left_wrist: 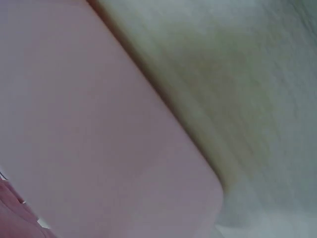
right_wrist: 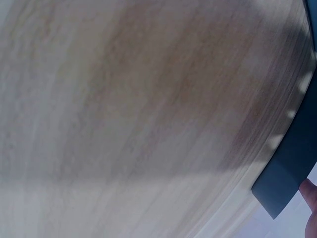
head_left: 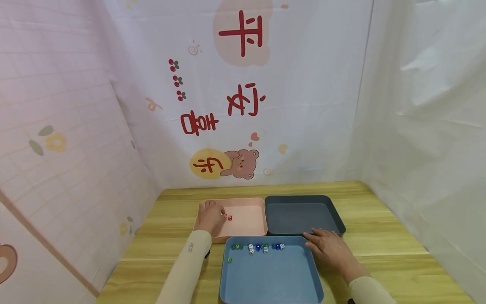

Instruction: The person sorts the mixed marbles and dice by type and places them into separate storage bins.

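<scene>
My left hand [head_left: 210,217] reaches over the left side of the pink tray [head_left: 247,230], fingertips low and bent together. A bit of red shows at those fingertips, seemingly a die in their pinch. Just right of it lies a red die [head_left: 230,218] on the tray floor. My right hand [head_left: 332,249] rests its relaxed fingers at the upper right corner of the blue tray [head_left: 271,287], beside the dark tray. Along the blue tray's far side sit white dice [head_left: 251,247], blue dice [head_left: 258,248] and green glass-like pieces [head_left: 237,246]. Another green piece [head_left: 229,260] lies nearer.
The dark slate tray [head_left: 303,217] stands right of the pink one, both behind the blue tray. They all sit on a wood-grain table [head_left: 387,253]. White printed cloth [head_left: 311,105] hangs behind and on both sides.
</scene>
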Available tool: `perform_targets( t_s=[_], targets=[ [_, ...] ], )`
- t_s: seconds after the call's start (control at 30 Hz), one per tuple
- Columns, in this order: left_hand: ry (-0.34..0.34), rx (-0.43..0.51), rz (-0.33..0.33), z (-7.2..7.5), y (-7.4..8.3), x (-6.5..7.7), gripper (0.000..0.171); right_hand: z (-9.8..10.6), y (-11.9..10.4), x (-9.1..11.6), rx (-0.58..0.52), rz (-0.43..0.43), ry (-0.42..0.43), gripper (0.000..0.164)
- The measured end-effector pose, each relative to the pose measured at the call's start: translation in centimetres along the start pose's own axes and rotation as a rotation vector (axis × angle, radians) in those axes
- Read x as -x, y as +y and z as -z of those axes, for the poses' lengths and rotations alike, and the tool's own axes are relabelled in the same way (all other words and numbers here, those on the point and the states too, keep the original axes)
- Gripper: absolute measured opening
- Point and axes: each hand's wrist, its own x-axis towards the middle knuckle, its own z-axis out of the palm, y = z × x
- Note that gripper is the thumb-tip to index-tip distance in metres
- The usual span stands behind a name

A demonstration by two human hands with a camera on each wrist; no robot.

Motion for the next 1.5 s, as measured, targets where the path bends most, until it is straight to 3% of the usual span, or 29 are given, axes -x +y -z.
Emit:
perform_targets(
  t_s=[0.63,0.93,1.13,1.5],
  targets=[
    [0.019,0.038,0.023,-0.2,-0.5,0.2,0.014,0.1,-0.2,-0.1,-0.006,-0.013,-0.014,0.041],
    [0.027,0.052,-0.048,0.8,-0.2,0.3,0.021,0.2,-0.1,0.0,0.008,-0.013,-0.01,0.041],
    [0.05,0.089,-0.117,1.4,0.3,1.6,0.017,0.3,-0.2,0.2,-0.001,-0.016,-0.029,0.042],
    [0.083,0.081,-0.237,1.9,0.3,5.7,0.019,0.2,-0.3,0.3,-0.009,-0.002,-0.004,0.041]
  ],
)
